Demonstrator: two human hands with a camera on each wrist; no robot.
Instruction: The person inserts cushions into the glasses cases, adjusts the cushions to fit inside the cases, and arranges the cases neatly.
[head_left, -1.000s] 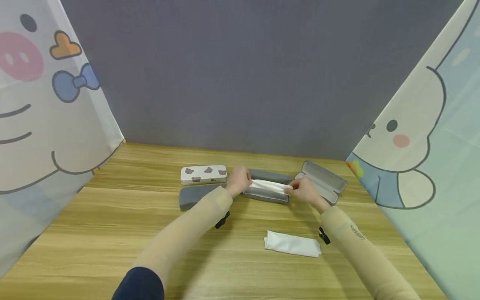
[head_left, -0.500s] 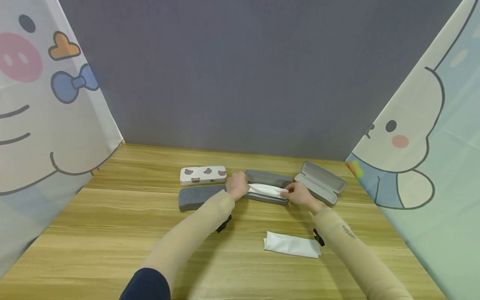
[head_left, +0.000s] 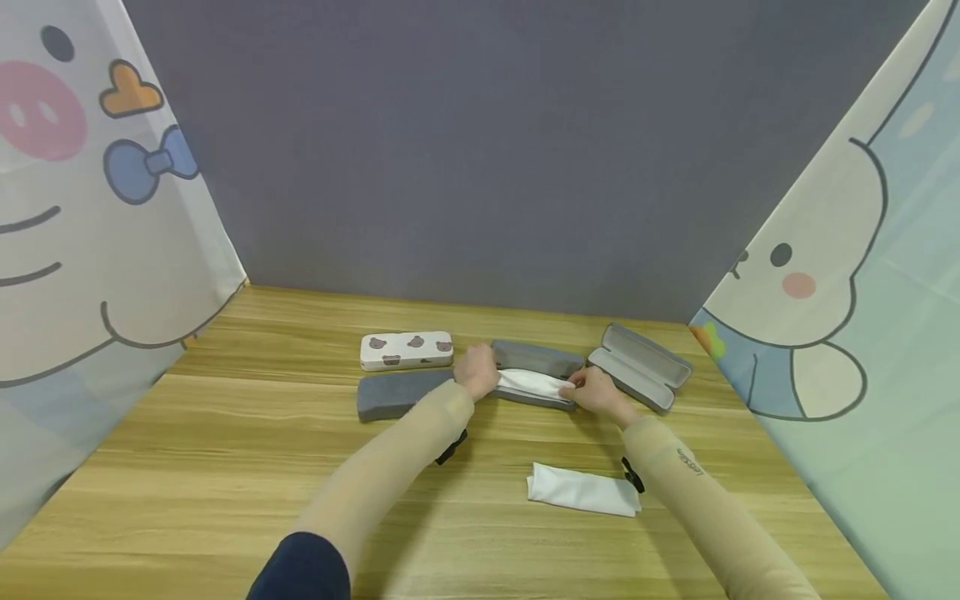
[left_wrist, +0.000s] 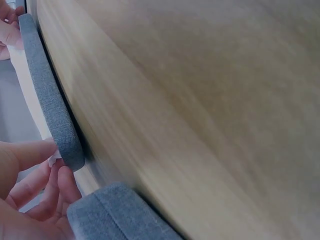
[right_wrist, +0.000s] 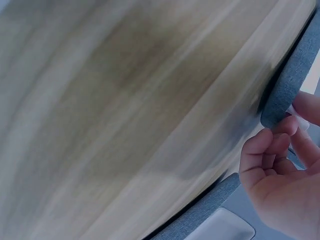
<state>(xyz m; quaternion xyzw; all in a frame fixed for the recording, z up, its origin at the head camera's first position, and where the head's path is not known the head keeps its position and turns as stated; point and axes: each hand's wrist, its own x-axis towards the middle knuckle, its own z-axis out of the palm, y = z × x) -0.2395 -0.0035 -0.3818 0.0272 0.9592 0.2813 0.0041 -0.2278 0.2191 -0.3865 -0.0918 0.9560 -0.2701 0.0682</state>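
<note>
A long, narrow strip of folded white cloth (head_left: 534,383) lies lengthwise along the opening of an oblong grey fabric-covered case (head_left: 537,358) whose lid stands open behind it; whether the strip touches the bottom cannot be told. The left hand (head_left: 476,372) pinches one end between thumb and fingers, and the right hand (head_left: 594,390) pinches the other. Done well, this probably calls for both ends kept level and lightly taut, lowered together, with the corners tucked inside the rim before either pinch loosens, lest soft fabric catch at the hinge.

Just right of that case is an open grey case with a pale lining (head_left: 651,357); left are a closed dark-grey case (head_left: 401,394) and a white oblong bear-print case (head_left: 407,351). Nearer on the wood-grain tabletop (head_left: 262,433) lies another folded white cloth (head_left: 583,490).
</note>
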